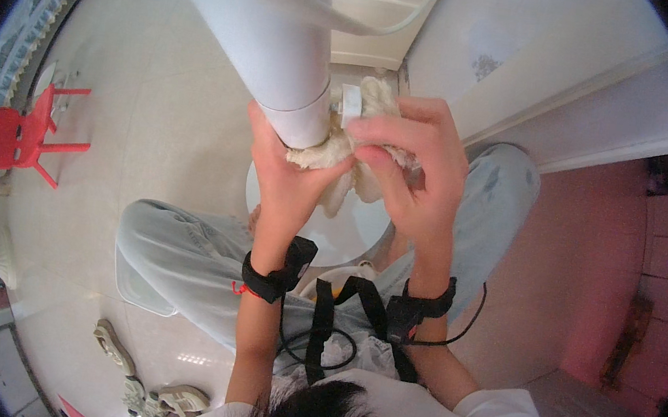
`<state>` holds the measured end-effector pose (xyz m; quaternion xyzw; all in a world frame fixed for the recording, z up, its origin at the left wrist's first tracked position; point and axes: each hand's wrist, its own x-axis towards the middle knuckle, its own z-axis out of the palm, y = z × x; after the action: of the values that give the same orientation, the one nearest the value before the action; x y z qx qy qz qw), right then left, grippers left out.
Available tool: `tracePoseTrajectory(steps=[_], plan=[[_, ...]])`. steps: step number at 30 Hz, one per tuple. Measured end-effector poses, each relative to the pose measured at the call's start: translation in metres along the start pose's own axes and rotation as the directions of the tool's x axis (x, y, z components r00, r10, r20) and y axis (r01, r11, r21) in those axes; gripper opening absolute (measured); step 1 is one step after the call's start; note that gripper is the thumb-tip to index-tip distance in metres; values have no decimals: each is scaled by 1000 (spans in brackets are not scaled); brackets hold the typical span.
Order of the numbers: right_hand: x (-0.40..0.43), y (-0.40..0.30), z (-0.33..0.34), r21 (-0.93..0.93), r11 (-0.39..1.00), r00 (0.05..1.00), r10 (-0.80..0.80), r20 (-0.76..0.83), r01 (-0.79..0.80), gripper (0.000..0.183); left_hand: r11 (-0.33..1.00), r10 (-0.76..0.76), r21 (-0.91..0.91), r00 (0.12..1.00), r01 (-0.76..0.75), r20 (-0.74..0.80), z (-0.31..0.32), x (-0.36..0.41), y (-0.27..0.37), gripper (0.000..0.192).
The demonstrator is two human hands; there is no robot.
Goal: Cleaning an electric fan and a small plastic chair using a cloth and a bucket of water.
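Observation:
A thick white tube [283, 56] comes down from the top of the view, a seam ringing it near its lower end. From its right side sticks out a white knob [351, 105] on a short stem. My left hand [285, 179] reaches around the tube's lower end, thumb pressing on a cream fluffy cloth [334, 199]. My right hand [432, 170] pinches the same cloth beside the knob, thumb and forefinger close together. The cloth bunches under and behind the knob. Below it, a round white base [362, 230] lies between my legs; its centre is hidden.
A red child's chair [17, 138] stands at the left. Several shoes [182, 399] lie on the tiled floor [181, 95] at lower left. A cream cabinet [369, 17] and a pale panel [544, 66] border the far side and right. A black cable [474, 330] hangs from my right wristband.

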<state>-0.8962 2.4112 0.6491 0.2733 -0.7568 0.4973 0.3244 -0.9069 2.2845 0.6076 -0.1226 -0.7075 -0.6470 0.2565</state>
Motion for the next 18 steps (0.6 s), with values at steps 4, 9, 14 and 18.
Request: tracePoseTrajectory(steps=[4, 9, 14, 18], plan=[[-1, -6, 3, -11, 999, 997, 42, -70, -43, 34, 998, -62, 25, 998, 62, 17, 1, -4, -4, 71], [4, -7, 2, -107, 989, 994, 103, 42, -98, 38, 994, -62, 92, 998, 60, 19, -5, -7, -7, 73], [-4, -5, 8, -188, 982, 1000, 13, -20, -16, 44, 993, -110, -46, 994, 109, -21, -6, -10, -9, 74], [-12, -9, 10, -50, 992, 987, 109, -119, -115, 60, 997, -79, -13, 997, 79, 9, -6, -8, -4, 70]])
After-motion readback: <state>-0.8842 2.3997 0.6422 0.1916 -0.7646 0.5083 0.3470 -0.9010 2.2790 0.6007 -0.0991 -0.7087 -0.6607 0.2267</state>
